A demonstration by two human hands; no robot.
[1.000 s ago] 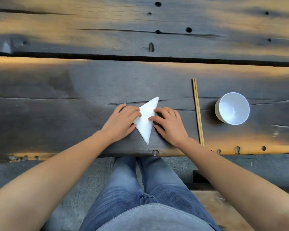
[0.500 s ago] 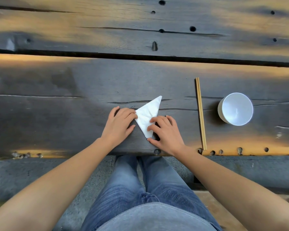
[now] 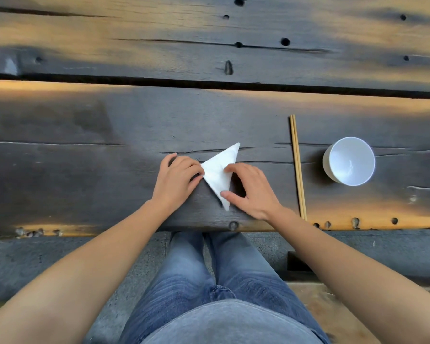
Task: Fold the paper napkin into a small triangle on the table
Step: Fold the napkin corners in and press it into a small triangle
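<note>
Head view, frame centre: right hand (image 3: 255,192) has shifted off the napkin (image 3: 219,173) edge, thumb and forefinger pressing it; left hand (image 3: 176,178) curled, pinning the left corner. Triangle looks nearly finished.

The person has two bare arms with no sleeves showing on them. The left hand (image 3: 176,178) and the right hand (image 3: 252,192) are bare too, with no rings, no watch and no gloves. The nails are short and plain. The legs wear blue jeans (image 3: 209,276). The jeans look faded and lighter over the knees, and they have small creases across the cloth. At the bottom is a grey shirt (image 3: 224,324) with a smooth, round edge.
</note>
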